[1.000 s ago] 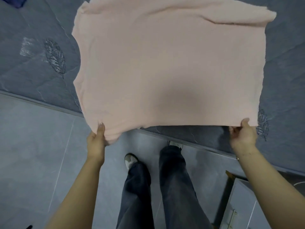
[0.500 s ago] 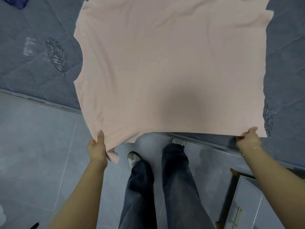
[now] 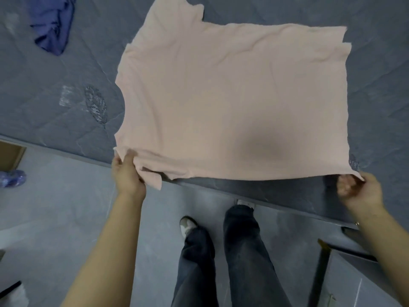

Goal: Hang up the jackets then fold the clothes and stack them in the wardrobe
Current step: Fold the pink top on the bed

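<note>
A pale pink T-shirt (image 3: 232,100) is spread flat over the grey quilted bed (image 3: 66,89), one sleeve pointing to the far side. My left hand (image 3: 127,173) pinches its near left corner, where the cloth bunches and a small flap hangs over the bed edge. My right hand (image 3: 358,191) grips the near right corner with curled fingers. The near hem reaches just to the bed's edge.
A crumpled blue garment (image 3: 53,23) lies on the bed at the far left. A cardboard box (image 3: 10,156) and a blue plastic bundle (image 3: 12,178) sit on the floor at left. A grey cabinet (image 3: 363,280) stands at the lower right. My legs are by the bed.
The shirt has dropped onto the bed and its far sleeve now shows. Both hands kept their corners and drew the near hem toward the bed edge; the blue garment came into view.
</note>
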A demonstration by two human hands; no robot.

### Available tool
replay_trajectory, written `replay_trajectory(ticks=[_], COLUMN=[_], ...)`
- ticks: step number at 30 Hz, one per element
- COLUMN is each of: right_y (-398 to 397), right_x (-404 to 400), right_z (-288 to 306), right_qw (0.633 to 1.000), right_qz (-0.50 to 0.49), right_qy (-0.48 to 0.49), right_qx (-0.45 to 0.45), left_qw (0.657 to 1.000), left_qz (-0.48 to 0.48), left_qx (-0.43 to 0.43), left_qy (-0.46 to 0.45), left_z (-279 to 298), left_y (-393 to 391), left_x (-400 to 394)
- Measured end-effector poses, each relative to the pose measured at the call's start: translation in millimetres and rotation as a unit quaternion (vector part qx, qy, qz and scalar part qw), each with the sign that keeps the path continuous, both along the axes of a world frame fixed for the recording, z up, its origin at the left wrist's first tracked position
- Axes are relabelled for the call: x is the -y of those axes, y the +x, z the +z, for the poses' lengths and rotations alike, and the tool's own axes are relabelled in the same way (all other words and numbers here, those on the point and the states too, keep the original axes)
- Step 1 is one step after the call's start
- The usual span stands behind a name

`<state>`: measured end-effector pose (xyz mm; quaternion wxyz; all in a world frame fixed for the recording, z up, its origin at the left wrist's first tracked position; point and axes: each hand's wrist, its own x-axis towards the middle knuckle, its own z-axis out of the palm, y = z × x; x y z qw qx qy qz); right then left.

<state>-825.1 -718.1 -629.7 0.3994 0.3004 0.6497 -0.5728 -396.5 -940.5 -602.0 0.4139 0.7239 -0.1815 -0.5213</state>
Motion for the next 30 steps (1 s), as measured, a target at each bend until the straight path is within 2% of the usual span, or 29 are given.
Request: replay_trajectory(ticks=[5, 7, 9, 11, 12, 15, 18, 22, 27, 30], right_y=[-38.3, -53.7, -65.8, -72.6, -73.3, -62.6, -38.1, -2.8, -9.1, -20.7], right_x=[51.9, 68.9, 79.7, 81.7, 80.7, 70.1, 47.7, 30.9, 55.8, 63.7], right_z=[22.7, 16.3, -0.3, -22.8, -30.5, -39.4, -44.8, -49.6, -50.4, -55.9], right_qw=[0.999, 0.999, 0.999, 0.998, 0.997, 0.996, 0.993, 0.993, 0.996, 0.995], right_qz=[0.007, 0.019, 0.036, 0.045, 0.051, 0.079, 0.092, 0.082, 0.086, 0.068], right_qy=[-0.053, -0.038, -0.024, -0.018, -0.011, 0.025, 0.066, 0.058, 0.018, 0.03], right_qx=[-0.006, 0.008, 0.032, 0.051, 0.054, 0.034, 0.028, 0.053, -0.019, -0.067], left_qw=[0.997, 0.994, 0.991, 0.988, 0.99, 0.996, 0.989, 0.987, 0.989, 0.986], left_qz=[0.001, 0.011, -0.017, -0.053, -0.051, -0.003, -0.008, 0.055, 0.081, 0.111], left_qx=[-0.061, -0.103, -0.129, -0.1, -0.062, 0.066, 0.127, 0.046, -0.044, -0.023], left_qy=[-0.039, -0.018, 0.041, 0.11, 0.115, 0.063, 0.076, 0.141, 0.117, 0.119], left_z=[12.0, -3.6, -24.4, -45.6, -55.1, -72.9, -82.7, -91.5, -95.6, -97.5], left_y=[-54.7, -67.2, -75.6, -78.7, -79.1, -82.2, -89.2, -102.5, -114.7, -112.0], left_x=[88.1, 116.6, 131.1, 130.0, 124.0, 87.2, 36.4, -7.7, 0.6, 20.3])
